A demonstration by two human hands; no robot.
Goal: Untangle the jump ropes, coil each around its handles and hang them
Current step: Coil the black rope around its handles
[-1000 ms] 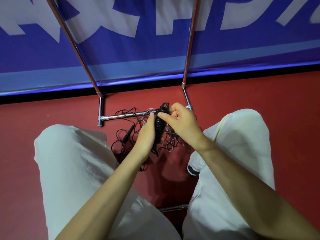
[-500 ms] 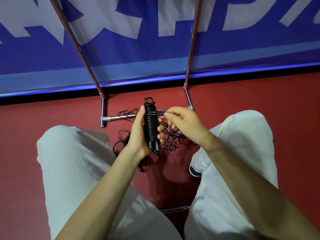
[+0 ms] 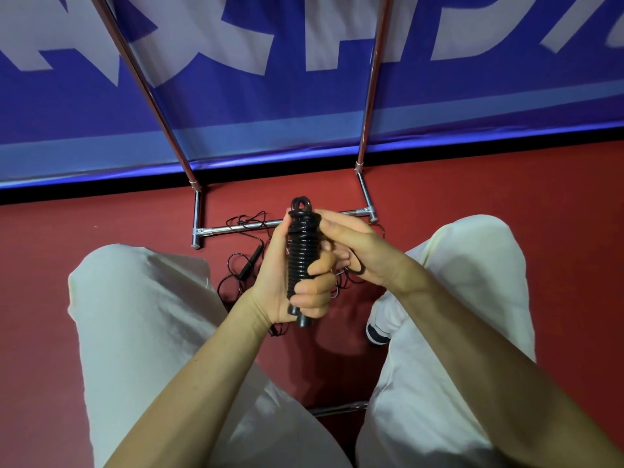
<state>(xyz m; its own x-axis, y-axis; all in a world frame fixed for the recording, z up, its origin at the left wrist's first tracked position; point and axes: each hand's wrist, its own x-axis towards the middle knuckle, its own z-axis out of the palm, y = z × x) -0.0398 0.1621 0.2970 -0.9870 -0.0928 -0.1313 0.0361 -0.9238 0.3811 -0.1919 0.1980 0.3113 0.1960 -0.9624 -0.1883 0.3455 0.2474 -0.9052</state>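
A black jump rope (image 3: 301, 255) is wound in tight turns around its two handles, which stand upright between my knees. My left hand (image 3: 287, 282) grips the lower half of this bundle. My right hand (image 3: 354, 251) pinches the rope's end at the top of the coil, with a small loop showing under its palm. More tangled black rope (image 3: 243, 268) with a loose handle lies on the red floor below and behind my hands, partly hidden by them.
A chrome rack stands ahead: its base bar (image 3: 243, 226) lies on the floor and two uprights (image 3: 368, 96) rise in front of a blue banner. My knees in pale trousers (image 3: 141, 332) flank the hands. A shoe (image 3: 376, 332) shows at the right.
Both hands have lifted the coiled bundle up and toward me. My right hand has moved from pulling the rope sideways to pressing its end against the top of the coil.
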